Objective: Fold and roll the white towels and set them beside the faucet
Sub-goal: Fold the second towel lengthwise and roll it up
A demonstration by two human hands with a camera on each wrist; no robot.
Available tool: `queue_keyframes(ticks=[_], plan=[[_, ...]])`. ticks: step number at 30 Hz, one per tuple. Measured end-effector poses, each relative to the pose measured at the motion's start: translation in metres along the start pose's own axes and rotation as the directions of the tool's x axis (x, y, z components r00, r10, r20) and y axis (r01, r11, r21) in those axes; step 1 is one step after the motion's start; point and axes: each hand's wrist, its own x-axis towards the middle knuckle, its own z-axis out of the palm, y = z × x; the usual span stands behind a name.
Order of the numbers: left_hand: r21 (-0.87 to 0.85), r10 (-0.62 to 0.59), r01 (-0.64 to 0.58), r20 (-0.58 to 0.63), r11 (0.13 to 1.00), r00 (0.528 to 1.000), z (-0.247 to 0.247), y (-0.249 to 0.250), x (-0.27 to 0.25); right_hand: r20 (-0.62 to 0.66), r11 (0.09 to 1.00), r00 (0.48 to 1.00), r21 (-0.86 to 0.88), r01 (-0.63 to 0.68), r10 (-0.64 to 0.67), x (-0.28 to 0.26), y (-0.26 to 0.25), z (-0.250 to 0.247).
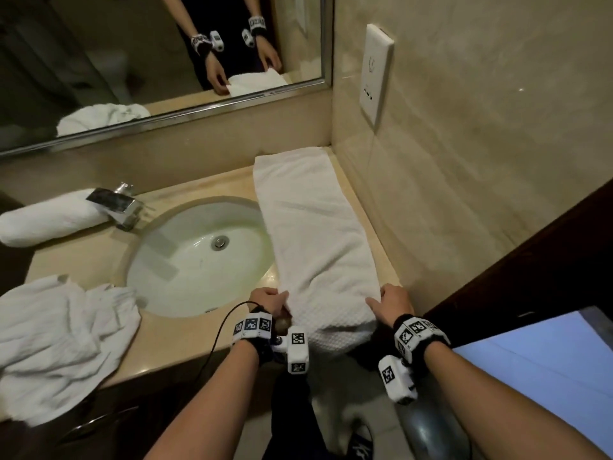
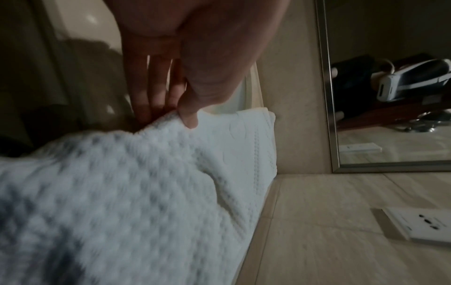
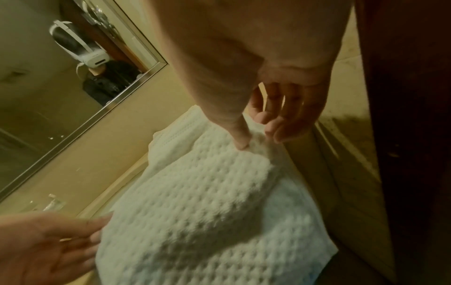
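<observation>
Folded white towel (image 1: 315, 227) laid lengthwise right of sink; rolled towel (image 1: 49, 217) beside faucet (image 1: 116, 204); crumpled towel (image 1: 59, 343), possibly two, left front.

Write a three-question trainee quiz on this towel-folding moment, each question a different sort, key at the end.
1. True or false: a rolled towel already lies beside the faucet.
2. Which hands grip the near end of the long folded towel? A) left hand only B) right hand only C) both
3. Fill in: the crumpled towel lies on the counter, left of the ____.

Key: 1 true; 2 C; 3 sink.
</observation>
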Motion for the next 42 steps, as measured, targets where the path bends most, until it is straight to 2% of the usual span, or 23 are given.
queue_keyframes(ticks=[4,7,11,14,19,21,24,27,30,33,36,38,42], plan=[[-0.044,0.034,-0.038,-0.091,0.998,0.995,-0.019,0.005,0.002,0.056,0.985,0.983,-0.023,-0.173,0.174,-0.007,0.015,0.007],[0.021,0.068,-0.067,-0.084,0.998,0.994,-0.027,0.000,0.006,0.065,0.976,0.974,-0.022,-0.215,0.217,-0.011,0.018,0.012],[0.163,0.054,-0.059,0.034,0.985,0.998,-0.031,-0.014,0.000,0.159,0.974,0.984,0.196,-0.115,0.084,-0.011,0.016,0.023],[0.340,0.084,-0.127,0.137,0.932,0.987,-0.032,-0.023,-0.010,0.194,0.926,0.977,0.346,-0.150,0.085,-0.011,0.019,0.028],[0.528,0.071,-0.171,0.204,0.832,0.976,-0.036,-0.027,-0.020,0.213,0.961,0.977,0.272,-0.050,-0.010,-0.015,0.021,0.025],[0.509,0.084,-0.186,0.217,0.840,0.973,-0.037,-0.028,-0.021,0.190,0.960,0.980,0.280,0.002,-0.057,-0.018,0.018,0.021],[0.353,0.120,-0.210,0.261,0.912,0.958,-0.042,-0.030,-0.022,0.196,0.933,0.970,0.354,0.068,-0.145,-0.021,0.020,0.019],[0.308,0.147,-0.233,0.277,0.922,0.950,-0.046,-0.033,-0.019,0.212,0.872,0.955,0.482,0.083,-0.208,-0.026,0.022,0.015],[0.208,0.140,-0.195,0.254,0.958,0.957,-0.047,-0.029,-0.033,0.206,0.803,0.947,0.590,0.081,-0.247,-0.026,0.023,0.009],[0.142,0.037,-0.069,0.217,0.987,0.976,-0.050,-0.027,-0.049,0.284,0.735,0.927,0.678,-0.014,-0.244,-0.036,0.019,-0.005],[0.261,-0.107,0.022,0.317,0.965,0.942,-0.060,-0.027,-0.064,0.460,0.619,0.836,0.760,-0.196,-0.300,-0.050,0.020,-0.017],[0.228,-0.126,0.038,0.383,0.973,0.915,-0.063,-0.026,-0.080,0.514,0.646,0.785,0.737,-0.198,-0.345,-0.057,0.020,-0.022],[-0.045,0.002,0.019,0.423,0.999,0.906,-0.062,-0.031,-0.097,0.475,0.689,0.804,0.715,-0.116,-0.358,-0.068,0.022,-0.023]])
